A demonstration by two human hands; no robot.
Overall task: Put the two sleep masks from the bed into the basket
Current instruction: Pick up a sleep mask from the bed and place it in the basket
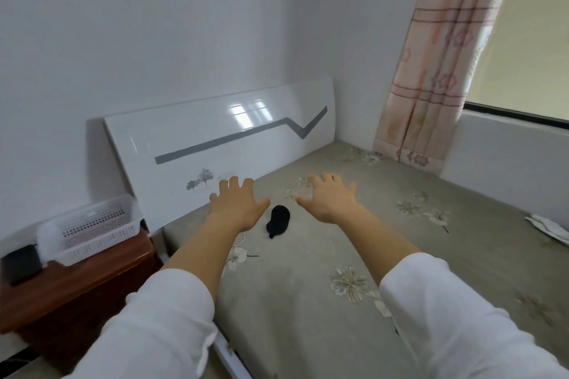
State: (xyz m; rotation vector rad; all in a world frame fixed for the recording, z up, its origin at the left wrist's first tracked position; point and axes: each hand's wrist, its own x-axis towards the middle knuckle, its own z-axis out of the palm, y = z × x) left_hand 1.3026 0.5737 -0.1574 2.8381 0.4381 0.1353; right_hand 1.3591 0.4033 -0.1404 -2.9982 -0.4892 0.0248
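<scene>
Bare skin only at both grips: the left hand and the right hand hover above the bed with fingers spread wide, palms down, holding nothing and touching nothing that can be seen. Between them, just below the left thumb, lies a black sleep mask, bunched into a compact lump on the grey flowered sheet. A thin pale cord curls on the sheet beside the left wrist; whether it belongs to a second mask cannot be told, and no second mask is plainly in view. A crumpled white cloth lies well apart at the right edge of the bed.

Outward to the left, a white perforated basket sits on a red-brown bedside cabinet, next to a dark flat object, below the glossy white headboard. A pink curtain hangs at the far corner.

Stage, as judged: the reach toward the first mask, with nothing yet in the basket as far as the view shows.

Risks, as judged: a bunched, soft mask may be pinched by the strap alone and dangle or slip during the carry; the basket stands off the bed, so a loose hold could drop the mask between mattress and cabinet; the unlocated second mask may be overlooked.
</scene>
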